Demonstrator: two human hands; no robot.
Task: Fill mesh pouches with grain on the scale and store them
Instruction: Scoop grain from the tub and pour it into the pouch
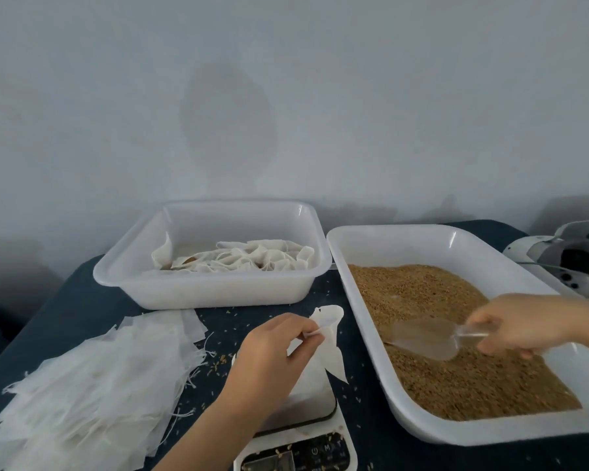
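My left hand (272,348) pinches the rim of an empty white mesh pouch (329,341) and holds it upright and open over the white scale (306,423). My right hand (521,326) grips the handle of a clear plastic scoop (422,338), whose bowl lies in the brown grain (456,368). The grain fills a large white tray (456,243) on the right. Behind the scale stands a second white tray (218,290) with several filled pouches (238,260) in it.
A loose pile of flat empty pouches (92,379) with drawstrings lies at the left on the dark blue cloth (65,300). Stray grains are scattered around the scale. A white and grey appliance (572,256) sits at the far right. A pale wall rises behind.
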